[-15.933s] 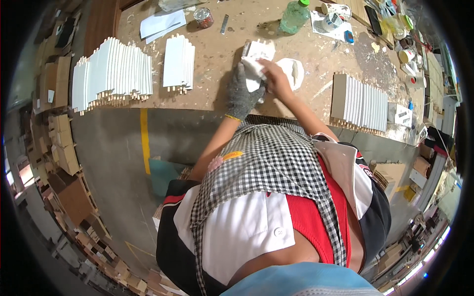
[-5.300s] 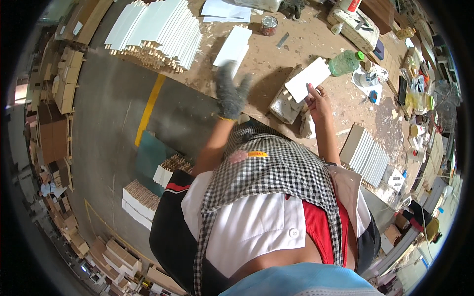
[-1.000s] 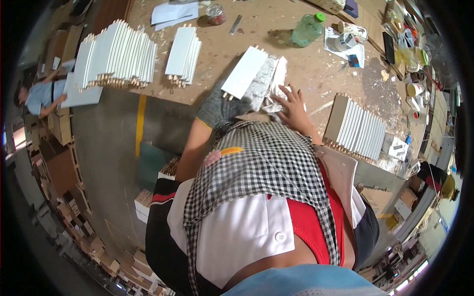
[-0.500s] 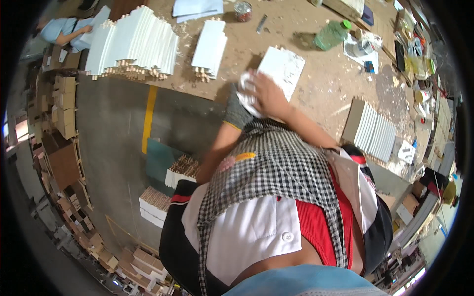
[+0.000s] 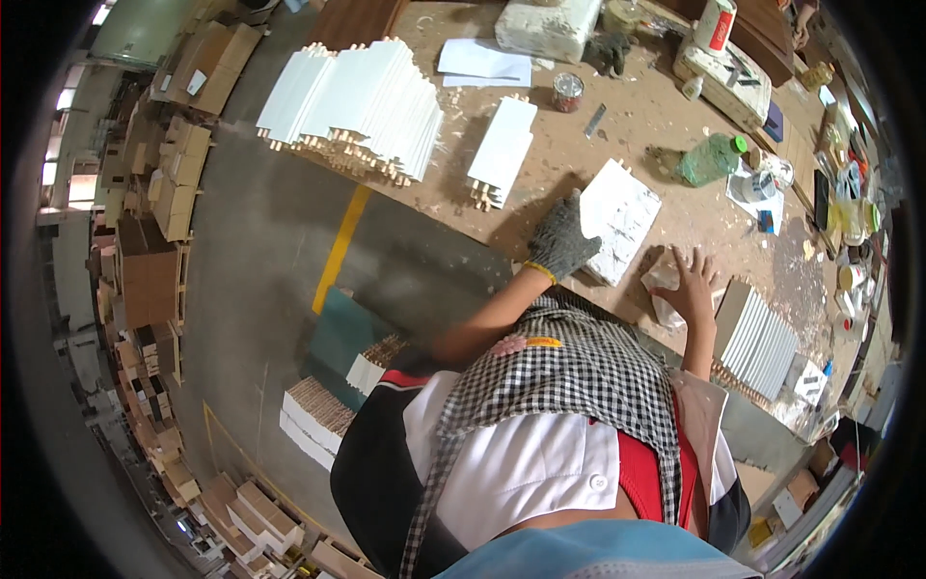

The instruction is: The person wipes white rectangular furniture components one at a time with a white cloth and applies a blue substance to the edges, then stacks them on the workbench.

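Note:
My left hand (image 5: 562, 241), in a dark grey knitted glove with a yellow cuff edge, grips the left edge of a white panel (image 5: 610, 196) with wooden pegs at its far end. The panel lies on a white block (image 5: 622, 246) streaked with dark smears, close to the table's near edge. Part of the gloved fingers is hidden. My bare right hand (image 5: 691, 287) has its fingers spread over a crumpled whitish cloth or sheet (image 5: 662, 286) to the right of the block. The right fingers are not closed on it.
On the worktable (image 5: 637, 135) stand a big stack of white pegged panels (image 5: 362, 106), a smaller stack (image 5: 503, 145), a red-content jar (image 5: 568, 92), and a green bottle (image 5: 712, 160). At right sits a row of panels (image 5: 757, 328). More panels (image 5: 316, 420) are stacked below left.
My hands were together on the white crumpled sheet; now they are apart. The right has carried the sheet right and released it, and the left has moved onto the panel. The view has shifted.

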`<state>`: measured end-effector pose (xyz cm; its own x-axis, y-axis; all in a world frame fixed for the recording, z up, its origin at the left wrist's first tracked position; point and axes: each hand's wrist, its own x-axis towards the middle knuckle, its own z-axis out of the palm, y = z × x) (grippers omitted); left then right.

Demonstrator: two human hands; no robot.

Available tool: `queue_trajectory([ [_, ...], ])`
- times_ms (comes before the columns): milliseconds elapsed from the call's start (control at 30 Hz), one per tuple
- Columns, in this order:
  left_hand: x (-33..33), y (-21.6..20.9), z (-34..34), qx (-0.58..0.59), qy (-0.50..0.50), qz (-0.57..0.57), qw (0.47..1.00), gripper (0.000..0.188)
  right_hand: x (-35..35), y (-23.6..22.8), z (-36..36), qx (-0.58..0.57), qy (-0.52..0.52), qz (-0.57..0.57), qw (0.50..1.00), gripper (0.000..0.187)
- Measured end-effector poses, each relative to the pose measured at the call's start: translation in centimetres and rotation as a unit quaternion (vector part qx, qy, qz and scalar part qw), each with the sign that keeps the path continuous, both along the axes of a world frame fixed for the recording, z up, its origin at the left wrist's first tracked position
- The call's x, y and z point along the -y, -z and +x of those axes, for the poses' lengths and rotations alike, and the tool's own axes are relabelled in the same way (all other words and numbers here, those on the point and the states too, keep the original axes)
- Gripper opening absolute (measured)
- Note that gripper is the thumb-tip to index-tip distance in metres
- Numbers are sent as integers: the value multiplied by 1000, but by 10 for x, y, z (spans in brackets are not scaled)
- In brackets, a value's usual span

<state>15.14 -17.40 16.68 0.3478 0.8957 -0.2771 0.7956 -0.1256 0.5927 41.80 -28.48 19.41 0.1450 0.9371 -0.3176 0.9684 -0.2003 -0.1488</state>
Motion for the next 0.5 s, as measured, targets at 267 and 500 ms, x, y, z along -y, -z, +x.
queue_trajectory([
  [267,-84,-18,-105,-134,-97,363,917,104,-78,-27,-91,-204,-89,246,943,30],
  [500,-123,-50,-123,-39,-87,27,995,113,-141,7,-162,-406,-38,176,896,46],
])
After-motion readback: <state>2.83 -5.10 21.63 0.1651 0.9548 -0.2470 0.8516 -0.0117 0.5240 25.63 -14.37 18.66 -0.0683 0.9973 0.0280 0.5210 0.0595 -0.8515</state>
